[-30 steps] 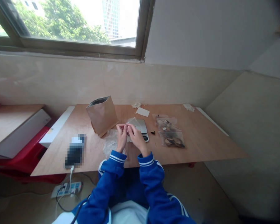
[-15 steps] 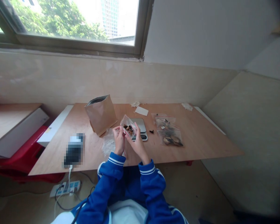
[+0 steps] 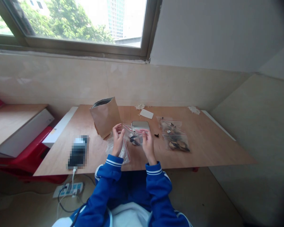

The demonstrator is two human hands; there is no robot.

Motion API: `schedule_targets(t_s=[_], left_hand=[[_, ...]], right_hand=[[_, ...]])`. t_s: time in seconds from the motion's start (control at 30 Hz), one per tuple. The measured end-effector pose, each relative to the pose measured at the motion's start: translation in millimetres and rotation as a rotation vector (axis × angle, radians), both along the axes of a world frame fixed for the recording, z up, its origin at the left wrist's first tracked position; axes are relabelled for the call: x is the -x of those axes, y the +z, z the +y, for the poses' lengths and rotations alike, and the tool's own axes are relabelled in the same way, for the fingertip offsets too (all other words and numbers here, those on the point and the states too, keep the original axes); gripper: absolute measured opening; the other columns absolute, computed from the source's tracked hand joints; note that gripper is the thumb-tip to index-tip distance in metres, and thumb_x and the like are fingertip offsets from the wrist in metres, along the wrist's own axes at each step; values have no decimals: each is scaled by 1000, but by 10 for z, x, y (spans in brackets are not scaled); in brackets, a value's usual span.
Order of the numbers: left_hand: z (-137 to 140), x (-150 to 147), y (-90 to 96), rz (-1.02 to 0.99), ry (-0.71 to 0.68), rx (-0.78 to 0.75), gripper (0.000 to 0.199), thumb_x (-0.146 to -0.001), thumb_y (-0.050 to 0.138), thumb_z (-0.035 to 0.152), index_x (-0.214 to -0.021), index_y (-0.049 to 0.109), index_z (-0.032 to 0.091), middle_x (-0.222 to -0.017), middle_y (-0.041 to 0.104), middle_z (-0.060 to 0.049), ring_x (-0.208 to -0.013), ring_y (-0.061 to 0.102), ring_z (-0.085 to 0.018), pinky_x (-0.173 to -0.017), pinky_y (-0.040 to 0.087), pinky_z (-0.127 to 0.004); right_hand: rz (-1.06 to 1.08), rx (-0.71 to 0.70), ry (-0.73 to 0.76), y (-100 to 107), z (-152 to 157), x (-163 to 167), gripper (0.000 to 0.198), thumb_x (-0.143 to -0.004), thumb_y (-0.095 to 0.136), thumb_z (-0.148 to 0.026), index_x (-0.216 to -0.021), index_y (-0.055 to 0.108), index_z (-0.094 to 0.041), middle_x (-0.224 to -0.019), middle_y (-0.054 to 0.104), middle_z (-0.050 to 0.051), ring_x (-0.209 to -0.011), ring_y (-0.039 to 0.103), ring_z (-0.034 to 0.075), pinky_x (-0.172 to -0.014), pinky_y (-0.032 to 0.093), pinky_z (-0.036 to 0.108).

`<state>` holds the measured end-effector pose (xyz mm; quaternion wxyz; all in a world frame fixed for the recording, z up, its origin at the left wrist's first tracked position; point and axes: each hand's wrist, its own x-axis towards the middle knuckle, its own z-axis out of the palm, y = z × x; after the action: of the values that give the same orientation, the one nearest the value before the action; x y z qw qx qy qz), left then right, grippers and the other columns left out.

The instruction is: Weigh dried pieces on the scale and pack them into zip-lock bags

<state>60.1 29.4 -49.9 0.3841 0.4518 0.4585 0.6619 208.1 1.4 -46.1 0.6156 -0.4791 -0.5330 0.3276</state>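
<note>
Hands (image 3: pixel 132 142) on unlabelled clear bag (image 3: pixel 133 135)

- A wooden tabletop (image 3: pixel 203 148) is set below the window wall.
- An open brown paper bag (image 3: pixel 105 116) is stood at 11 o'clock.
- A scale (image 3: pixel 140 125) is placed at centre.
- Filled clear bags (image 3: pixel 176 140) are laid at 3 o'clock.
- A blurred device (image 3: pixel 77 152) is seen at 8 o'clock.
- A white card (image 3: pixel 146 113) is laid at 12 o'clock.

A makeshift home workspace is shown: a plywood counter (image 3: pixel 203 148) set against a tiled wall (image 3: pixel 61 82), a window (image 3: pixel 85 25) at 11 o'clock, a power strip (image 3: pixel 67 190) on the floor.
</note>
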Motion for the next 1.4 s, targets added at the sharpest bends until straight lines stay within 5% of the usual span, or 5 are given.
schedule_targets(t_s=[0.23,0.77,1.0,1.2,1.4], left_hand=[[-32,76,79,49,-319,37,31,-86,58,40,-104,70,19,-108,69,-8,-107,60,-22,-98,41,-34],[-88,-6,79,-104,-221,27,33,-83,62,44,-97,72,16,-102,72,-11,-96,67,-23,-89,51,-38],[-50,139,89,-73,-99,3,38,-85,56,49,-97,72,16,-96,73,-10,-91,67,-21,-85,50,-34],[-59,153,32,196,59,-19,35,-89,50,49,-83,69,21,-72,65,0,-68,57,-14,-66,43,-24],[-86,29,-49,212,48,-2,39,-92,42,53,-76,59,21,-63,56,1,-57,51,-13,-56,38,-24]], right_hand=[[23,18,41,83,-54,-27,36,-95,40,-51,-110,56,-23,-97,73,8,-86,70,22,-76,57,36],[-729,89,185,40,-98,-132,23,-81,66,-49,-84,76,-29,-96,68,6,-96,62,25,-87,47,39],[-341,16,116,91,-85,-234,23,-82,65,-45,-81,74,-23,-89,72,5,-88,67,23,-85,51,38],[114,2,-139,109,-50,-94,57,-82,65,-43,-132,50,-21,-92,74,7,-85,70,21,-82,55,37],[149,111,-25,-58,31,5,38,-81,62,-52,-94,68,-17,-95,74,12,-89,70,25,-80,56,38]])
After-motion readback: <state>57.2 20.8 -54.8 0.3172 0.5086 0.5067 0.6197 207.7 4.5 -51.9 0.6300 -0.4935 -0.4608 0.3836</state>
